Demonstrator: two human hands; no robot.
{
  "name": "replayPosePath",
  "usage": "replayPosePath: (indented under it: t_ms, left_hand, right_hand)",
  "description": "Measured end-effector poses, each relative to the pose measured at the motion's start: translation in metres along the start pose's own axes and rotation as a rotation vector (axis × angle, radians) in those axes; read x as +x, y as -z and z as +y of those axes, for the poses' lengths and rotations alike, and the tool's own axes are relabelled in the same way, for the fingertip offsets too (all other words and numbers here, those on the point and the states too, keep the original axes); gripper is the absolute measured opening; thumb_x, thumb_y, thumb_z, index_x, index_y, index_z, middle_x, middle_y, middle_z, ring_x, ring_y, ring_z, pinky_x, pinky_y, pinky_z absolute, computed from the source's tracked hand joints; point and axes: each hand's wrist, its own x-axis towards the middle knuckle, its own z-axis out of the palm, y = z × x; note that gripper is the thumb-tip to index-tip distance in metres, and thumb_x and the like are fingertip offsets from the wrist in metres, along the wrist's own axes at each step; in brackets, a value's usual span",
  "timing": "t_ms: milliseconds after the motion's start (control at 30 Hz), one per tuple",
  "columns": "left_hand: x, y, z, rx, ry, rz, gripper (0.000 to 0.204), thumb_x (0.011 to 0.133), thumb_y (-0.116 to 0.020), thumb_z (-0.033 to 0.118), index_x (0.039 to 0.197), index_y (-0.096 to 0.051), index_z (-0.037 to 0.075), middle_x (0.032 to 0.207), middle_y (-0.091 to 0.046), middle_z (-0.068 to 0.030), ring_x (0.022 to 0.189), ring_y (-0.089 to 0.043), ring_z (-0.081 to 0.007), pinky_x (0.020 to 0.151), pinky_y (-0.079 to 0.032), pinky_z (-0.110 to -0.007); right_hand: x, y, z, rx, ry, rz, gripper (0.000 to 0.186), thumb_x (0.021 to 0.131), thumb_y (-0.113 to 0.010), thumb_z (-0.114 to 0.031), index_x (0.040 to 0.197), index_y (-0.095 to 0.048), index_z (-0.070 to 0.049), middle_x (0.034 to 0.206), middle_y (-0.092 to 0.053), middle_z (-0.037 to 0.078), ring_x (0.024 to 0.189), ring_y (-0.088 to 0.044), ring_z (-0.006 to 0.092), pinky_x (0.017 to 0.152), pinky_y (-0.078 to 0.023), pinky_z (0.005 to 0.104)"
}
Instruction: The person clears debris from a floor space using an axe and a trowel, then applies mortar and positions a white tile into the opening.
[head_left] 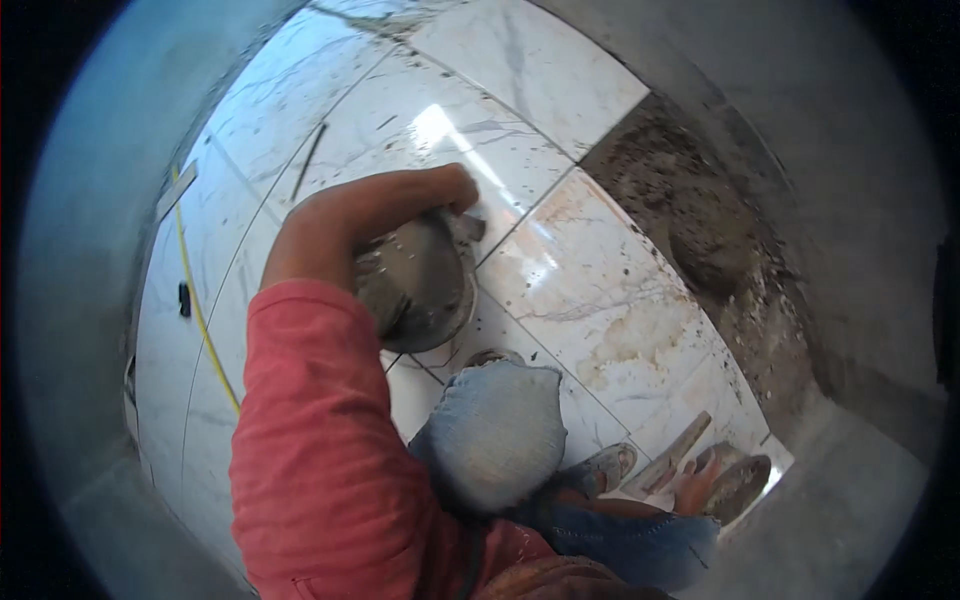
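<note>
Left hand: here it is, the bare left hand [460, 188], bent over the far rim, wrist curled right; fingers blurred and hidden, so I can't tell whether they grip.
Vessel: a dark grey, round-mouthed bucket [468, 312], smooth-walled, just left of and beyond the faded blue denim knee [495, 430].
Bucket's aim: mouth upward, its longer axis running near to far; any tilt is hard to call.
Mortar: wet grey mortar [425, 265] inside, slick at the centre, lumpier toward the near left.
Right hand: near right, apparently the right hand [693, 488], beside a rounded, grey-crusted object [743, 488] and a long tan flat piece [683, 450]; its grip can't be read.
Sleeve: creased pinkish-red cloth [320, 400] down the left arm.
Floor: glossy white grey-veined tiles [540, 70], gritty with crumbs; rough brown earth [690, 190] along the right.
Left side: a thin yellow strip [195, 290] curving near to far, a small black object [184, 299] beside it.
</note>
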Motion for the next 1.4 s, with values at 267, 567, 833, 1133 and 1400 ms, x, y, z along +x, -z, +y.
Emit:
replayPosePath:
  t_ms: [267,567,833,1133,1400]
  left_hand:
    - [0.012,0.009,-0.017,0.136,-0.279,-0.025,0.065,0.062,-0.072,0.065,0.096,-0.068,0.009,0.097,-0.068,-0.0102,0.095,-0.065,-0.0283,0.08,-0.05,-0.044]
    - [-0.006,0.012,-0.023,-0.094,-0.203,0.223,0.06,0.064,-0.074,0.04,0.111,-0.059,0.005,0.092,-0.068,-0.0171,0.086,-0.066,-0.0356,0.076,-0.052,-0.044]
    - [0.002,-0.071,-0.171,-0.859,0.083,0.693,0.037,0.079,-0.06,0.021,0.101,-0.042,-0.003,0.077,-0.058,-0.0212,0.07,-0.06,-0.0335,0.064,-0.046,-0.046]
    - [-0.138,0.077,-0.115,-0.139,0.233,1.259,0.05,0.085,-0.057,0.019,0.128,-0.048,-0.005,0.134,-0.046,-0.0243,0.126,-0.041,-0.0385,0.109,-0.028,-0.044]
    - [-0.197,0.244,0.154,-0.052,-0.739,1.426,0.023,0.079,-0.06,0.018,0.1,-0.052,0.015,0.093,-0.057,-0.0081,0.096,-0.06,-0.0238,0.089,-0.041,-0.046]
  right_hand:
    - [-0.003,-0.013,0.005,0.013,0.1,-0.041,0.056,0.084,-0.063,-0.016,0.132,-0.041,0.002,0.134,-0.043,0.024,0.126,-0.04,0.0393,0.107,-0.032,0.0422]
    - [-0.006,-0.005,-0.037,0.196,0.144,-0.142,0.039,0.087,-0.058,-0.016,0.123,-0.05,-0.005,0.129,-0.046,0.021,0.116,-0.048,0.0402,0.097,-0.041,0.0444]
    - [0.015,-0.002,-0.072,0.262,0.243,-0.221,0.036,0.089,-0.057,-0.018,0.121,-0.052,-0.002,0.124,-0.052,0.02,0.117,-0.049,0.0369,0.096,-0.041,0.0432]
    - [0.055,0.048,-0.186,1.154,0.119,-0.753,0.056,0.095,-0.051,-0.041,0.134,-0.043,-0.001,0.128,-0.054,0.019,0.108,-0.058,0.0309,0.089,-0.047,0.0435]
    - [0.104,0.132,-0.344,1.507,0.481,-1.401,0.086,0.086,-0.034,-0.07,0.137,-0.037,0.0,0.13,-0.048,0.022,0.113,-0.05,0.0319,0.088,-0.046,0.047]
